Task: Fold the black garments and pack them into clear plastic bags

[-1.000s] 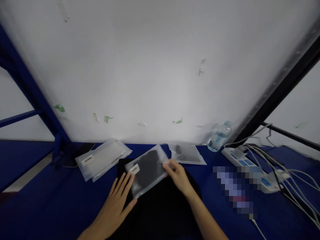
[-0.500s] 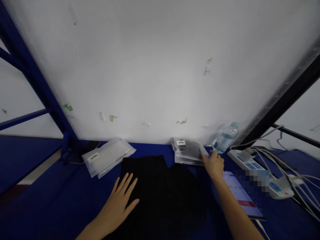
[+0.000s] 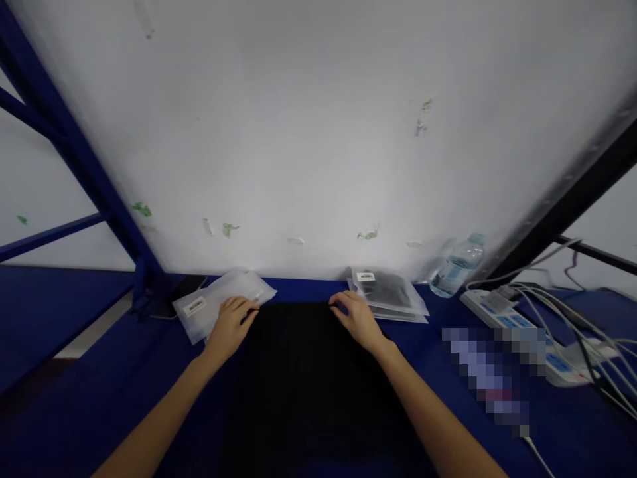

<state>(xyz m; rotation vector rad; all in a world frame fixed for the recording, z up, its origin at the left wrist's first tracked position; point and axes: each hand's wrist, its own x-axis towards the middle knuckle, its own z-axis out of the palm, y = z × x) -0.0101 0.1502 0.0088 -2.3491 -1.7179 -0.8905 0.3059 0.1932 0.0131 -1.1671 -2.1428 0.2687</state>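
Observation:
A black garment (image 3: 298, 385) lies spread on the blue table in front of me, its far edge straight; its exact kind is hard to make out. At the far left corner of that edge, my left hand (image 3: 231, 325) pinches the cloth between thumb and fingers. My right hand (image 3: 359, 322) pinches the far right corner in the same way. Behind the left hand rest frosted plastic bags (image 3: 213, 299) with a barcode label. Just beyond the right hand lie more frosted bags (image 3: 393, 295), with something dark inside.
A water bottle (image 3: 456, 265) stands against the white wall. On the right are a power strip (image 3: 517, 332) with tangled white cables (image 3: 587, 325) and a blurred-out tablet (image 3: 482, 372). A dark phone (image 3: 189, 286) lies at the back left. Blue frame posts (image 3: 94, 172) rise at left.
My right hand has left the bags at the back right and come to the garment's far right corner. My left hand, flat before, has moved up and closed on the left corner. The garment is now straighter.

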